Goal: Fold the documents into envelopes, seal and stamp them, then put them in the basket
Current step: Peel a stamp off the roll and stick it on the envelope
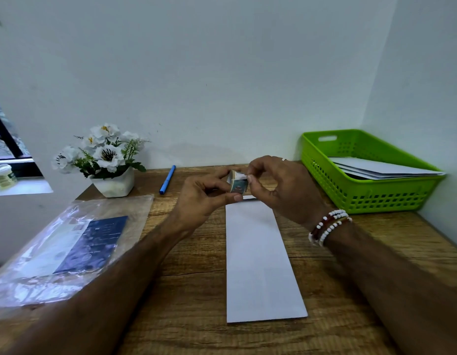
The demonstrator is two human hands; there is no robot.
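- Our left hand (pixel 201 198) is closed in a pinch, thumb and fingers gripping the left side of a small stamp (pixel 238 182) held up above the desk (pixel 196 290).
- At the far left of the desk we see a clear plastic sleeve (pixel 66 249) lying flat, with a dark blue printed sheet inside it.
- Behind the sleeve, against the wall, stands a white pot of white flowers (pixel 104 160).
- Just right of the pot a blue pen (pixel 167 179) lies on the wood, angled toward the wall.
- The stamp sits between both our hands; its face shows a teal picture, and a white layer is curled up at its top edge.
- Below the stamp a long white envelope (pixel 260 262) lies flat on the desk with its length running toward us, its far end just under our hands.
- Our right hand (pixel 281 185) is also closed in a pinch, fingertips gripping the white upper edge of the stamp; beaded bracelets (pixel 327 226) circle that wrist.
- In the far right corner a green basket (pixel 363 190) rests on the desk, holding several white envelopes (pixel 383 169) stacked flat.
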